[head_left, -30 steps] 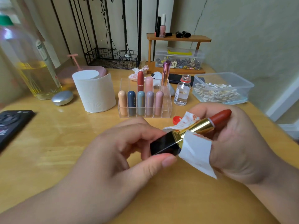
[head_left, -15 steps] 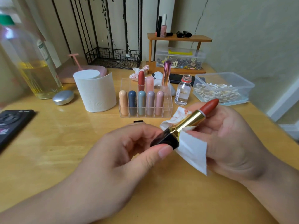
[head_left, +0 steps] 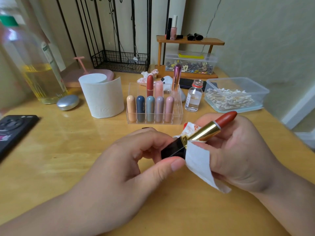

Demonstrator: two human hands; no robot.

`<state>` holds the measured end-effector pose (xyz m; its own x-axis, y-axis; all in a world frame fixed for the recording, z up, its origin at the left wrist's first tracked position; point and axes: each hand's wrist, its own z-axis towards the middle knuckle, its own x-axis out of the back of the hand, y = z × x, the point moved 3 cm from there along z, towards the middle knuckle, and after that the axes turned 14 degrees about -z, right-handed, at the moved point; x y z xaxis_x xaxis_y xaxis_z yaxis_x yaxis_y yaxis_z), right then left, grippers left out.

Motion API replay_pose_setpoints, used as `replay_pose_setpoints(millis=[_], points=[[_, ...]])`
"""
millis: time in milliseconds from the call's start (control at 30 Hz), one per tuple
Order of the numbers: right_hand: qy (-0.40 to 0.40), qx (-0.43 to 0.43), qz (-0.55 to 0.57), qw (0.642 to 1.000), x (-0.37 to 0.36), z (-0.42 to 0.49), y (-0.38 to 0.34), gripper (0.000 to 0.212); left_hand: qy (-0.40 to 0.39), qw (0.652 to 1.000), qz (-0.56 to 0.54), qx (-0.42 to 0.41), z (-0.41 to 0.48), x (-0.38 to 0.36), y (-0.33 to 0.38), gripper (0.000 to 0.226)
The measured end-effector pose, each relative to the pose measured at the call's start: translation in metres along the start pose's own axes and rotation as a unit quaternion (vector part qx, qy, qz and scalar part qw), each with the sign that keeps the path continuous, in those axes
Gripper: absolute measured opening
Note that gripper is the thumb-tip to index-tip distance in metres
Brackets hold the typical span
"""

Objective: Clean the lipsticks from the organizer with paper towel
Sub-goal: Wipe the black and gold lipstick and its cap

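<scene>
The open lipstick (head_left: 204, 132) is up in the air, just above the counter (head_left: 68, 150), between both hands. The left hand (head_left: 122, 167) pinches its black bottom, with the thumb under it and the fingers curled on top. The gold middle lies across the fingers of the right hand (head_left: 242, 150). The red tip pokes out past that hand and tilts up and away.

The right hand also holds a piece of paper towel (head_left: 199, 160), with its fingers curled round it. The paper touches the lipstick where the gold part meets the black part. A white flap hangs down between the two hands. A bit with red smears sticks up behind the lipstick.

Just past the hands stands the clear organizer (head_left: 178, 108). Five round-top lipsticks (head_left: 150, 109) stand in its front row, side by side. Behind them stand a red one, a pale pink one and a tall shiny pink one.

Past the left hand, beside the organizer, is a white paper roll (head_left: 104, 97). Past the right hand is a small glass bottle (head_left: 194, 97), and next to it a clear box of cotton swabs (head_left: 262, 92). Far out to the left of the left hand lies a black phone (head_left: 15, 128).
</scene>
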<state>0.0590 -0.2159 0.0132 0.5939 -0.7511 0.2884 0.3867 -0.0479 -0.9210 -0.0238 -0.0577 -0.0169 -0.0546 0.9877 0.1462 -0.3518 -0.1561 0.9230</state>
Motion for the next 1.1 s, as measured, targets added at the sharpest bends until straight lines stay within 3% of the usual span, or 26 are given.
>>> replay_pose_setpoints(millis=[67, 133, 233, 333, 533, 700, 767, 833, 967, 1033, 1100], points=[[0.011, -0.004, 0.003, 1.0, 0.001, -0.001, 0.002, 0.017, -0.028, 0.986, -0.134, 0.097, 0.003, 0.0, -0.007, 0.034], [0.023, 0.005, -0.002, 1.0, 0.001, 0.0, 0.004, 0.017, -0.062, 0.932, -0.303, 0.189, 0.005, -0.004, -0.01, 0.035], [0.022, 0.003, 0.011, 1.0, 0.001, -0.001, 0.005, 0.02, -0.075, 0.894, -0.389, 0.21, 0.006, -0.009, -0.013, 0.028], [0.01, -0.017, 0.006, 1.0, 0.002, -0.003, 0.003, 0.012, -0.03, 0.919, -0.347, 0.184, 0.007, -0.006, -0.016, 0.028], [-0.003, -0.022, -0.014, 1.0, 0.001, -0.002, 0.004, 0.021, 0.06, 0.992, -0.104, 0.033, -0.001, -0.003, -0.002, 0.028], [-0.015, -0.012, 0.029, 0.999, 0.0, -0.002, 0.006, 0.012, 0.083, 0.996, -0.01, -0.036, -0.002, 0.001, 0.003, 0.027], [-0.004, -0.016, 0.039, 0.999, 0.0, -0.001, 0.008, 0.012, 0.09, 0.995, -0.029, -0.026, -0.002, -0.001, 0.003, 0.029], [-0.001, -0.008, 0.054, 0.999, 0.0, -0.001, 0.009, 0.017, 0.084, 0.987, -0.129, 0.036, 0.001, 0.0, -0.001, 0.032], [-0.008, -0.021, 0.058, 0.998, 0.002, -0.001, 0.012, 0.017, -0.028, 0.906, -0.385, 0.174, 0.008, -0.006, -0.007, 0.031], [-0.01, -0.027, 0.054, 0.998, 0.003, -0.001, 0.012, 0.017, -0.023, 0.911, -0.375, 0.167, 0.008, -0.005, -0.01, 0.027], [-0.019, -0.023, 0.047, 0.998, 0.003, -0.001, 0.012, 0.018, 0.021, 0.941, -0.314, 0.126, 0.006, -0.004, -0.008, 0.028]])
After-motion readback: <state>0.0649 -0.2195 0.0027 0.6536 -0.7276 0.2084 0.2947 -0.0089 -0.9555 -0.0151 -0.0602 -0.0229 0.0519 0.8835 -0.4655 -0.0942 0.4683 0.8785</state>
